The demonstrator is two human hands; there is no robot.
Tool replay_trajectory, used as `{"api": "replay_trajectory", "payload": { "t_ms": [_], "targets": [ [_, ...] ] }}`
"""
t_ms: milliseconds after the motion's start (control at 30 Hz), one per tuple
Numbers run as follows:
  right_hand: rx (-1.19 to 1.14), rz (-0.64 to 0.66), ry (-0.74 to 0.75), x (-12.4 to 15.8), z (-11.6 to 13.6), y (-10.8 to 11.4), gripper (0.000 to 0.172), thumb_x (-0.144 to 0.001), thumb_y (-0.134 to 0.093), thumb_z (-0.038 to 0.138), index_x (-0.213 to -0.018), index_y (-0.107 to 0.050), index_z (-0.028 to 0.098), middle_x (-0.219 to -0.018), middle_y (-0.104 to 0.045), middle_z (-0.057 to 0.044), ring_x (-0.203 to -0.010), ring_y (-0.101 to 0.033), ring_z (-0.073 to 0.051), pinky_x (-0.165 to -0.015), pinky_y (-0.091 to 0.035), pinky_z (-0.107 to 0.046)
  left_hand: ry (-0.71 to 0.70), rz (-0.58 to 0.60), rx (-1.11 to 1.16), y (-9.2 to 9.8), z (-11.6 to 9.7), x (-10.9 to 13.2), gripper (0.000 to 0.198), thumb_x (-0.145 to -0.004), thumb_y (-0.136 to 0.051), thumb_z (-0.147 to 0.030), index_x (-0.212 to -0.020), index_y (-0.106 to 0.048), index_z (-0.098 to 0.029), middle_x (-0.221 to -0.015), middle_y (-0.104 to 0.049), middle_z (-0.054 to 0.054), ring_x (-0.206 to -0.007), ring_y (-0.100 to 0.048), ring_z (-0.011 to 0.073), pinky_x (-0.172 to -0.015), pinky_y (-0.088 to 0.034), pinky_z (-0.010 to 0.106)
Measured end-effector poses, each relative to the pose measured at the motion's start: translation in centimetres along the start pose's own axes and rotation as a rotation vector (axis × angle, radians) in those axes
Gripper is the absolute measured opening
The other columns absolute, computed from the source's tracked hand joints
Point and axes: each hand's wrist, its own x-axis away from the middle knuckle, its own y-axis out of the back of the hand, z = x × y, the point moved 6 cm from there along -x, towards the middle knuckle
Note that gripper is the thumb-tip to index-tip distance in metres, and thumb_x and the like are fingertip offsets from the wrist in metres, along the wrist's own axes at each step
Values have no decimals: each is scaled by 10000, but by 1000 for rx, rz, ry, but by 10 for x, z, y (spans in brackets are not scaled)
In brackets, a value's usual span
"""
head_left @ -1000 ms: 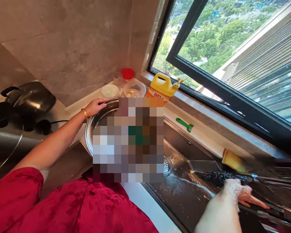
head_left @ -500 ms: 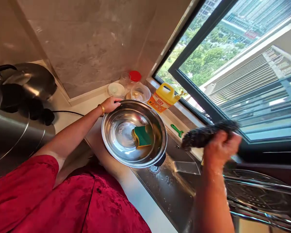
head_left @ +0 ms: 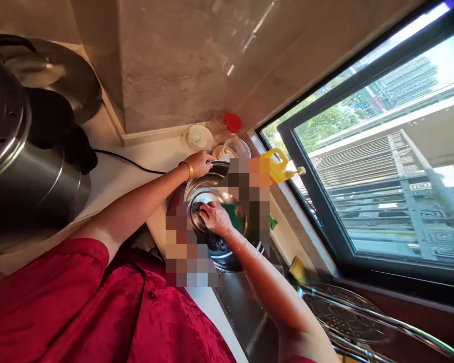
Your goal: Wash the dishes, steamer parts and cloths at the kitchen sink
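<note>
My left hand (head_left: 200, 164) grips the far rim of a shiny metal basin (head_left: 212, 177), its fingers closed over the edge. The basin is tilted over the sink (head_left: 245, 307), and blurred blocks cover parts of it. Inside the basin, my wet right hand (head_left: 216, 218) is closed on a dark scrubber (head_left: 216, 243), which shows below and beside the fingers. A green sponge (head_left: 231, 214) lies in the basin just right of my right hand.
A yellow detergent jug (head_left: 278, 164), clear containers (head_left: 237, 148) and a red lid (head_left: 233, 122) stand behind the basin. Large metal pots (head_left: 34, 191) are at left. A metal rack (head_left: 348, 312) is at lower right, below the window (head_left: 382, 176).
My right hand has moved left from beside the window into the basin, bringing the dark scrubber with it. My left hand still holds the rim. The view has shifted.
</note>
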Motion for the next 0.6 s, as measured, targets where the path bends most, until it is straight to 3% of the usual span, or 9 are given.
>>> {"api": "replay_trajectory", "payload": {
  "t_ms": [167,333,433,600],
  "targets": [
    [0,98,103,5,21,-14,234,-900,-475,387,-970,-617,214,-983,-647,-45,-949,-576,-183,-804,-381,-261,-4,32,10,-4,0,-1,361,-841,-495,-238,-1155,-672,-208,-1128,-640,55,-1048,-588,183,-943,-443,249],
    [37,25,-125,-32,-1,-3,259,-945,-368,346,-1011,-578,208,-1023,-656,-61,-938,-592,-179,-746,-381,-263,-39,55,-24,-1,-2,-1,357,-846,-488,-244,-1151,-672,-224,-1131,-637,49,-1059,-578,181,-939,-439,257],
    [31,28,-208,-37,-8,-2,240,-936,-378,319,-1044,-557,201,-1001,-666,-61,-919,-601,-182,-719,-379,-268,-28,54,-31,1,-3,-1,354,-840,-490,-245,-1139,-678,-232,-1102,-644,46,-1036,-585,180,-916,-445,255],
    [-9,152,-41,-19,6,-16,224,-917,-408,341,-1054,-546,230,-989,-678,-30,-898,-621,-176,-695,-372,-257,-18,70,-24,1,-4,1,342,-842,-483,-247,-1111,-693,-235,-1103,-638,65,-1025,-590,189,-887,-452,266]
  ]
}}
